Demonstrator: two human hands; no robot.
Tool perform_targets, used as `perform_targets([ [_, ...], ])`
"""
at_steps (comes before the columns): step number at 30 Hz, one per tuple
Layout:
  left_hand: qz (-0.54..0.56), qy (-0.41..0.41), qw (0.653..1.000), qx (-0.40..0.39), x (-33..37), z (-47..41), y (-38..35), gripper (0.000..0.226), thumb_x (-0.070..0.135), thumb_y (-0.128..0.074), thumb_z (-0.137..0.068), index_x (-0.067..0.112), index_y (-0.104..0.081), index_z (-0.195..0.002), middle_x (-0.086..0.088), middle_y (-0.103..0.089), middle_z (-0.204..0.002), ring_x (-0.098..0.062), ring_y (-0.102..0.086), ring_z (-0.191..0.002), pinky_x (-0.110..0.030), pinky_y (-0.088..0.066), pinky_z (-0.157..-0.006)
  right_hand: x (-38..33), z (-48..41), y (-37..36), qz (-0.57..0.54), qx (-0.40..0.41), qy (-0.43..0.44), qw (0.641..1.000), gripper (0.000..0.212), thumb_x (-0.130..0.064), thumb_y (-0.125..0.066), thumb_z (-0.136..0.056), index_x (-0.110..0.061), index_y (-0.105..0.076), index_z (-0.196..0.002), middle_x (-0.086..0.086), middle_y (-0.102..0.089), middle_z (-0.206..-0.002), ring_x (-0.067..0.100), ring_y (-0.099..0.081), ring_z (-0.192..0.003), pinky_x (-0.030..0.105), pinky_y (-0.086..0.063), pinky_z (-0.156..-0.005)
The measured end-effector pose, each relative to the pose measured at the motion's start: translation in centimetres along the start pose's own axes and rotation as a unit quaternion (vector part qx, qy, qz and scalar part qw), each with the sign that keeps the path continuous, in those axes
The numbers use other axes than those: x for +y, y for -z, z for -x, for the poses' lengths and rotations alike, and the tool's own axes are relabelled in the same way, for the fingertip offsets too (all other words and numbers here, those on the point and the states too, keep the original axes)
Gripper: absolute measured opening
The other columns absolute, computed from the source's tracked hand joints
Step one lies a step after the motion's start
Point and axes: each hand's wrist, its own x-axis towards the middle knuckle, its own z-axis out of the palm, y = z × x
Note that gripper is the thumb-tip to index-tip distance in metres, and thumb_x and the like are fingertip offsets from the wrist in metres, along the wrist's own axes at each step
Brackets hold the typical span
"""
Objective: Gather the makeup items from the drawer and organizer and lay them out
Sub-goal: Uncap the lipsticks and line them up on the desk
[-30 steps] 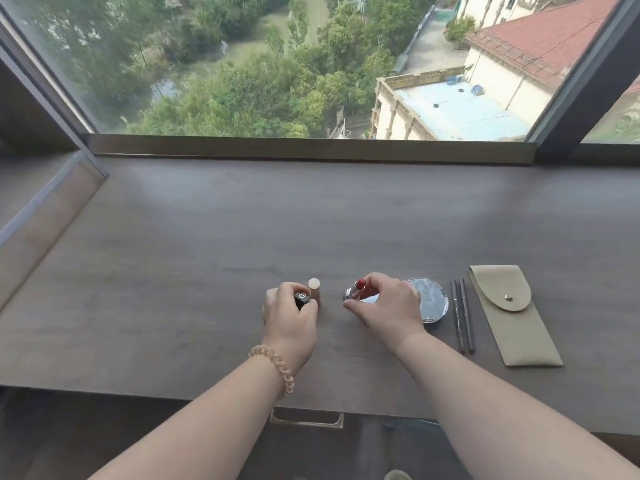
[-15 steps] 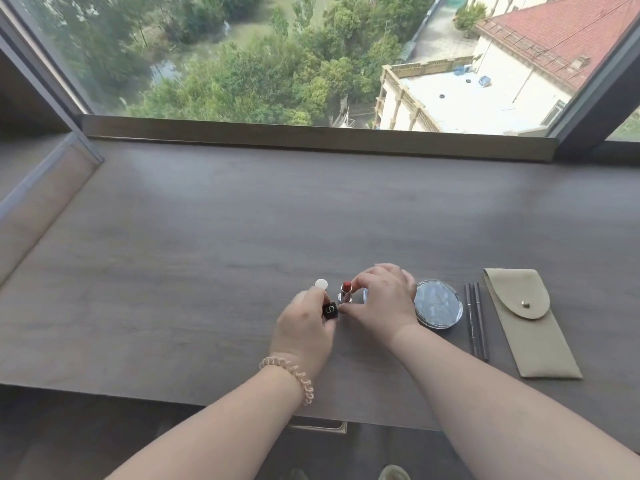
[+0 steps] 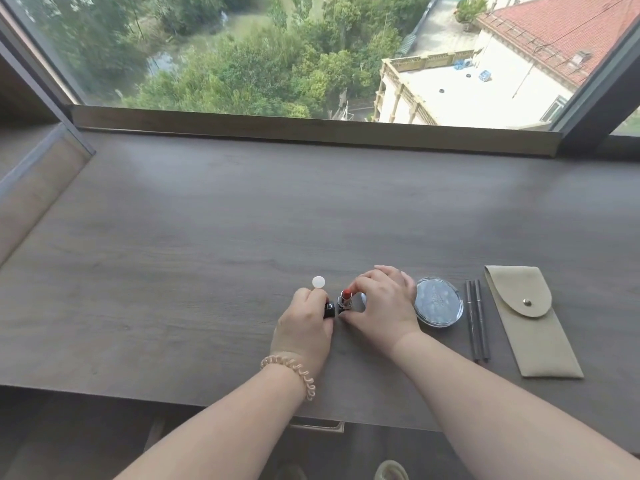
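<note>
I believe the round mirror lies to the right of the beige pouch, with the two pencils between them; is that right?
Not quite. The head view shows the round mirror lying to the left of the beige pouch, not the right. The two pencils do lie between them.

lipstick (image 3: 345, 299): open, red tip up, upright, pinched in right hand (image 3: 382, 304) | black cap (image 3: 329, 309): in left hand (image 3: 304, 323), touching lipstick | white-topped stick (image 3: 318, 283): upright, at left fingertips | round compact (image 3: 438, 302): flat, just right of right hand | two dark pencils (image 3: 477, 320): parallel, right of compact | beige pouch (image 3: 530, 320): flat, snapped, farthest right
</note>
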Motion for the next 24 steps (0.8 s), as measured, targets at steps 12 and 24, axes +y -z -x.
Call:
perform_targets([
  [12,0.062,0.033,0.992,0.109,0.1,0.1,2.4,0.031,0.034,-0.072,-0.075,0.015,-0.053,-0.090,0.006,-0.052,-0.088,-0.018,-0.056,-0.078,-0.032,-0.046,-0.070,0.7,1.8,1.3,-0.035,0.027,0.023,0.999,0.052,-0.048,-0.080,-0.054,-0.035,-0.066,-0.102,-0.015,-0.061,-0.103,0.015,-0.044,-0.122,0.038,-0.018,-0.105],
  [24,-0.077,0.045,0.995,0.042,1.3,-3.4,4.5,0.017,0.039,-0.054,-0.086,0.029,-0.066,-0.092,0.010,-0.069,-0.098,-0.014,-0.057,-0.103,-0.034,-0.030,-0.089,-0.1,2.7,4.7,-0.105,0.071,0.083,0.988,0.067,-0.058,-0.079,-0.048,-0.033,-0.064,-0.107,-0.018,-0.062,-0.103,0.007,-0.041,-0.118,0.024,-0.016,-0.092],
])
